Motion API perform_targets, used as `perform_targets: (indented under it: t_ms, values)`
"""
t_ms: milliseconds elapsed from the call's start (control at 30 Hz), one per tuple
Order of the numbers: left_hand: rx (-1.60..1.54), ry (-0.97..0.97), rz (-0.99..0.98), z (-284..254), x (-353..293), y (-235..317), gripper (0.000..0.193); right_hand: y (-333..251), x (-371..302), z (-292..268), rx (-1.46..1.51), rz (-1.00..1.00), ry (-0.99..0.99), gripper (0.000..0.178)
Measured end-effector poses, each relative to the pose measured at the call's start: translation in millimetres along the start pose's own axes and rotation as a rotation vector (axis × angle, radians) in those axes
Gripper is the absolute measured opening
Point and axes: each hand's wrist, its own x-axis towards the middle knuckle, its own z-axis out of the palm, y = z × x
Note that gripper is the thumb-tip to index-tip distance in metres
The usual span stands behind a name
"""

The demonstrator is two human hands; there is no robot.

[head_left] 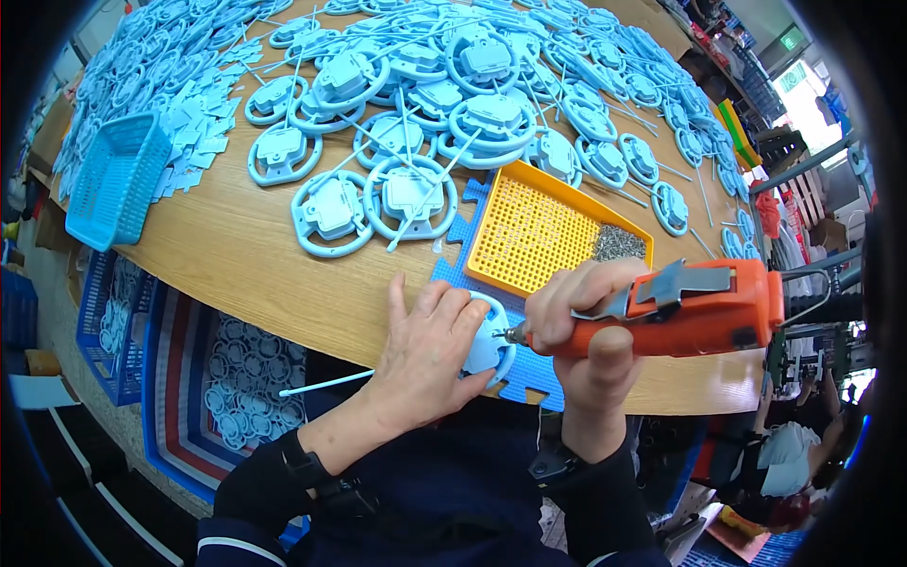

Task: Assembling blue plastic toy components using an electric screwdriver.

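Note:
My left hand (pixel 427 342) presses flat on a light blue round plastic part (pixel 491 348) lying on a blue foam mat (pixel 452 274) at the table's near edge. A thin blue stick (pixel 326 383) juts from under that hand toward the left. My right hand (pixel 590 317) grips an orange electric screwdriver (pixel 690 312), held sideways, its bit tip touching the part's right side. Just behind stands a yellow perforated screw tray (pixel 529 236) with a heap of small screws (pixel 619 244) in its right corner.
Many light blue ring-shaped parts with sticks (pixel 406 194) cover the wooden table (pixel 246 255). A blue mesh basket (pixel 118 175) sits at the left edge. Blue crates of parts (pixel 236 378) stand on the floor below. Another person (pixel 784 454) sits at the lower right.

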Motion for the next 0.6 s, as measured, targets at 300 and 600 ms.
perform_targets:
  t_ms: [300, 600]
  values:
    - [0.046, -0.045, -0.015, -22.4, -14.8, -5.7, 0.063, 7.8, 1.9, 1.6, 0.213, 0.035, -0.014, 0.050]
    - [0.225, 0.037, -0.149, -116.1, -40.1, -58.7, 0.073, 34.6, 47.8, -44.7, 0.227, -0.183, 0.202, 0.035]
